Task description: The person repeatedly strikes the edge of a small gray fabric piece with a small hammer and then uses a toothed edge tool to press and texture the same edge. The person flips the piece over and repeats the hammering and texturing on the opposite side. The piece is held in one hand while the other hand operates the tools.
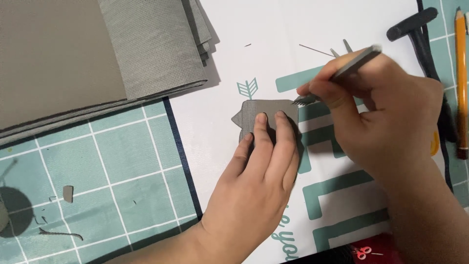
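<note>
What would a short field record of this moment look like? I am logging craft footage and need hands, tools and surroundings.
left hand: left hand lies flat, fingers pressing the small grey leather-like cut piece onto the white printed sheet
right hand: right hand grips the slim grey metal pronged tool, tip at the piece's right edge
surface: teal gridded cutting mat
upper left: folded grey sheet stack
right edge: black-headed mallet, orange pencil

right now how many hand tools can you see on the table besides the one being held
2: a black hammer at the top right and an orange pencil along the right edge. More may be hidden under the right hand.
</note>
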